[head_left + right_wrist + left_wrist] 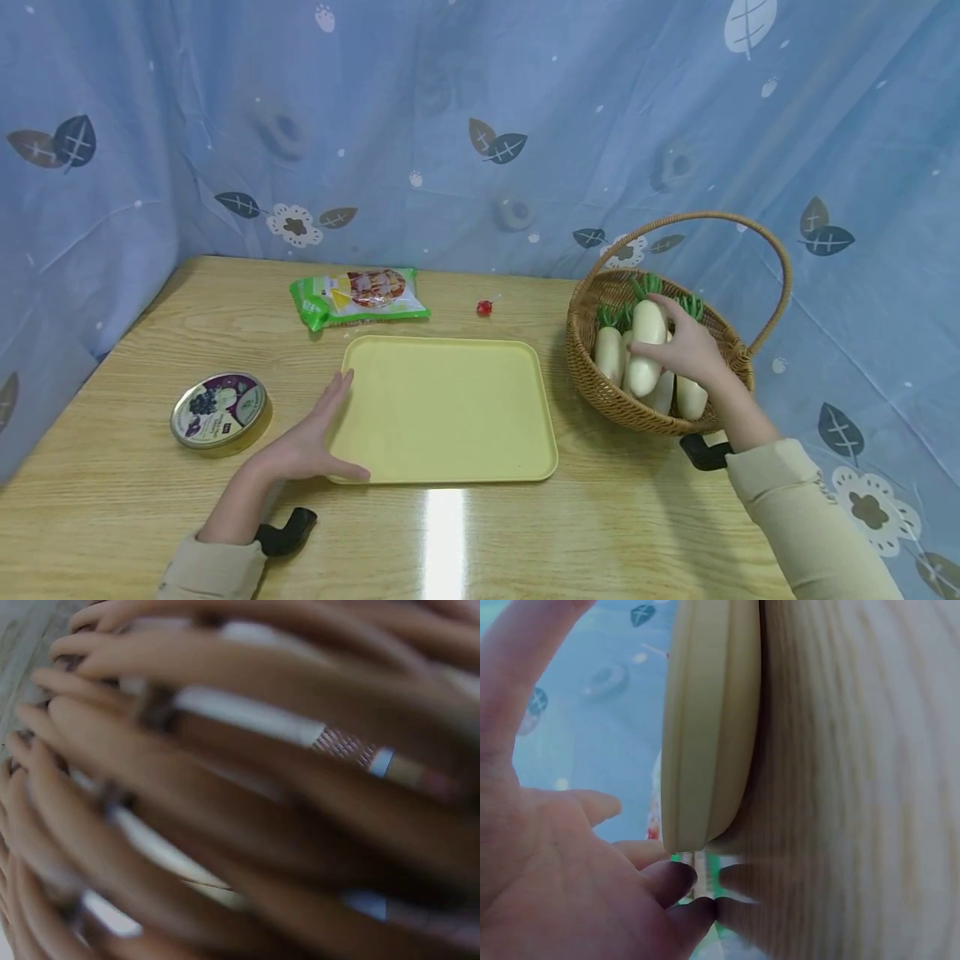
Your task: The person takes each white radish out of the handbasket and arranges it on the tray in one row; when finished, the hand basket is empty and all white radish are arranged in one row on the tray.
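Note:
In the head view my right hand (pixel 686 346) grips a white radish (pixel 647 333) with green leaves over the wicker basket (pixel 592 396). Several other white radishes (pixel 609 354) lie in the basket under it. The right wrist view is filled by the blurred basket weave (pixel 187 772), which hides that hand. My left hand (pixel 300 442) is spread at the left edge of a yellow tray (pixel 450 408), thumb by its near left corner and fingertips at its left rim. The left wrist view shows the palm (pixel 562 862) facing the tray's side (pixel 705 727).
Behind the tray lie a green and white food packet (pixel 367 296) and a small red cherry-like item (pixel 484 307). A round tin (pixel 221 412) with fruit pictures stands on the left of the wooden table (pixel 375 542). The basket's tall handle (pixel 705 215) arches up. A blue curtain (pixel 420 108) encloses the back and sides.

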`<state>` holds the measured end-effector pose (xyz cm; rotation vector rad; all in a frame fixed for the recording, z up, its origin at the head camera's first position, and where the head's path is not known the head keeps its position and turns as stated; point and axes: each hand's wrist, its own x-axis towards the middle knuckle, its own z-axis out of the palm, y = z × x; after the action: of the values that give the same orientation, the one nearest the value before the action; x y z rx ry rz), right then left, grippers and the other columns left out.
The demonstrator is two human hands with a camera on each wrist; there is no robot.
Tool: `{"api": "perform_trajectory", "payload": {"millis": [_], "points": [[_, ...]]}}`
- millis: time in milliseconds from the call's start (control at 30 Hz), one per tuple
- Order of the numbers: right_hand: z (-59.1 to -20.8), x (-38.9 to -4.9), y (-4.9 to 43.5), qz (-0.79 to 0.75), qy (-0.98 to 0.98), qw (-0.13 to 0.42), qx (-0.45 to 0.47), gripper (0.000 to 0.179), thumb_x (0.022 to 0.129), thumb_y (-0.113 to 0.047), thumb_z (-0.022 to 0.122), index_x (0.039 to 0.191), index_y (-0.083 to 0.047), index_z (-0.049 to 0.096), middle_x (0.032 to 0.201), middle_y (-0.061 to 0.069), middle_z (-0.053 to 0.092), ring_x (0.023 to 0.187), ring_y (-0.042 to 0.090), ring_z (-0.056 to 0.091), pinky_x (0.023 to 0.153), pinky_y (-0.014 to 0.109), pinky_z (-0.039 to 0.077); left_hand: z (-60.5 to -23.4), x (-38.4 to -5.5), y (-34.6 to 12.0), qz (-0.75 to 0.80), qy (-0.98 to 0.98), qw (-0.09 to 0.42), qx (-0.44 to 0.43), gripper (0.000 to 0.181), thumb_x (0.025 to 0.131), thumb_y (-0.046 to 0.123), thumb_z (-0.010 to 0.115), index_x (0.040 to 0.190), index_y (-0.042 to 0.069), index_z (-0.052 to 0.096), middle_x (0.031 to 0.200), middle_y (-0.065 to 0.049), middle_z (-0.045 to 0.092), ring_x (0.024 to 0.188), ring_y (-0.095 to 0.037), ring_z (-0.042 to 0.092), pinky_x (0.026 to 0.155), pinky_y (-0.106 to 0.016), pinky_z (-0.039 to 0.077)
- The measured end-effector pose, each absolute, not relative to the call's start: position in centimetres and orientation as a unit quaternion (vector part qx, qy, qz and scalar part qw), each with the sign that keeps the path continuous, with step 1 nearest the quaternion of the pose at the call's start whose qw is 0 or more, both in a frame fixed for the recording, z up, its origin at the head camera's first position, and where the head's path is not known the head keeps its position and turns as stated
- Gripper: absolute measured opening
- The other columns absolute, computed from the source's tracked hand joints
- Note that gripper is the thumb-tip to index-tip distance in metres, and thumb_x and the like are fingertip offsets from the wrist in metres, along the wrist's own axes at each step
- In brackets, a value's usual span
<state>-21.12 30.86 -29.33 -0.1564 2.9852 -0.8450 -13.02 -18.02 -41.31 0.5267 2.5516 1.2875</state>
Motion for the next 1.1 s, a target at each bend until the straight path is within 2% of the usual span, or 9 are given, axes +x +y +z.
{"api": "perform_trajectory", "payload": {"millis": [300,567,700,900,967,1100], "points": [[-28.6,-20.7,30.5,-0.308,0.950,0.017,-0.047,0.087,0.082,-0.033,0.066,0.148,-0.015,0.012,0.125,0.032,0.035,0.077,0.032,0.056,0.053,0.041,0.051,-41.7,-12.9,-18.1,0.454,0.862,0.126,0.188,0.138,0.049,0.033,0.089,0.147,0.008,-0.007,0.146,-0.024,-0.021,0.131,-0.047,-0.013,0.099,-0.068,0.002],[-28.0,-20.2,30.2,-0.321,0.946,0.006,-0.043,0.088,0.081,-0.035,0.067,0.148,-0.016,0.013,0.128,0.034,0.033,0.077,0.034,0.056,0.052,0.042,0.051,-41.9,-12.9,-18.1,0.436,0.871,0.123,0.192,0.139,0.050,0.037,0.087,0.146,0.006,-0.008,0.147,-0.025,-0.019,0.131,-0.049,-0.008,0.100,-0.066,0.005],[-27.6,-20.0,30.2,-0.321,0.946,-0.001,-0.037,0.088,0.082,-0.034,0.066,0.148,-0.017,0.012,0.133,0.035,0.028,0.088,0.042,0.054,0.054,0.039,0.050,-41.8,-12.8,-17.9,0.439,0.870,0.121,0.191,0.139,0.051,0.036,0.087,0.145,0.003,-0.009,0.146,-0.026,-0.019,0.131,-0.049,-0.009,0.100,-0.066,0.003],[-27.0,-19.7,30.3,-0.360,0.932,-0.008,-0.043,0.087,0.083,-0.033,0.065,0.148,-0.019,0.010,0.139,0.035,0.020,0.109,0.051,0.041,0.063,0.047,0.051,-41.7,-12.7,-17.6,0.438,0.871,0.123,0.185,0.138,0.052,0.035,0.088,0.144,-0.001,-0.009,0.146,-0.026,-0.018,0.131,-0.048,-0.010,0.101,-0.065,0.003],[-26.8,-19.6,30.1,-0.361,0.931,-0.011,-0.048,0.086,0.083,-0.033,0.065,0.148,-0.020,0.011,0.139,0.035,0.021,0.108,0.051,0.041,0.063,0.047,0.051,-41.7,-12.7,-17.7,0.433,0.874,0.124,0.182,0.138,0.052,0.035,0.087,0.144,-0.001,-0.009,0.146,-0.026,-0.018,0.131,-0.048,-0.010,0.101,-0.065,0.003],[-26.6,-19.1,29.7,-0.358,0.932,-0.012,-0.058,0.085,0.083,-0.032,0.065,0.148,-0.021,0.012,0.137,0.034,0.024,0.097,0.047,0.051,0.063,0.047,0.052,-41.7,-12.8,-17.7,0.426,0.878,0.126,0.178,0.139,0.052,0.036,0.087,0.143,-0.002,-0.010,0.147,-0.025,-0.018,0.132,-0.047,-0.010,0.102,-0.064,0.004]]}}
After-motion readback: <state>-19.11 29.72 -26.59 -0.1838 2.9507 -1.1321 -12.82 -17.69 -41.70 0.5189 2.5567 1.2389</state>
